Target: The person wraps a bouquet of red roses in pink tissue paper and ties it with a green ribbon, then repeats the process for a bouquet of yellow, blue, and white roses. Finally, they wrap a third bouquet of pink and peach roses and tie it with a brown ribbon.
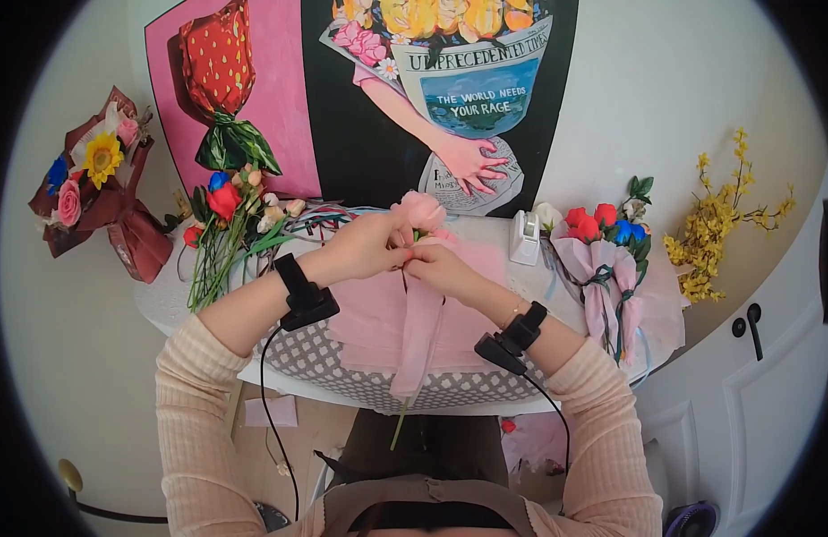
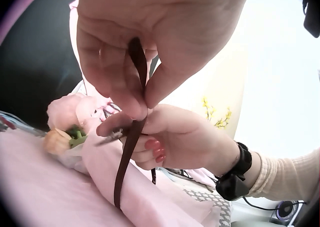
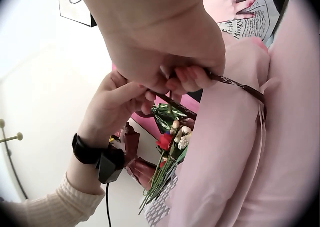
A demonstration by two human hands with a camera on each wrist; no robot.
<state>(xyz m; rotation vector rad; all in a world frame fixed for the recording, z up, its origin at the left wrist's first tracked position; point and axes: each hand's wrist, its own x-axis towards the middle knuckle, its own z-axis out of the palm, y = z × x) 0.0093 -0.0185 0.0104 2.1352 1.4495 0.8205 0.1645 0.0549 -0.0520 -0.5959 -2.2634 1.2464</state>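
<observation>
A flower bunch in pink wrapping paper (image 1: 418,340) lies on the table, its pink bloom (image 1: 419,211) at the far end and a green stem (image 1: 400,428) poking out past the near edge. Round the wrapped part runs a dark brown ribbon (image 2: 125,167) with pale lettering (image 3: 242,88). My left hand (image 1: 365,245) pinches one length of it between thumb and fingers, just above the wrap. Close against it, my right hand (image 1: 445,271) has its fingers curled on the ribbon too. In the left wrist view a peach bloom (image 2: 58,141) sits beside the pink one.
Loose stemmed flowers (image 1: 221,224) and ribbons lie at the table's left. A dark red wrapped bouquet (image 1: 101,183) stands at far left. To the right are a white dispenser (image 1: 524,238), small pink-wrapped bouquets (image 1: 602,259) and yellow blossom branches (image 1: 714,224). Pink sheets (image 1: 365,336) lie underneath.
</observation>
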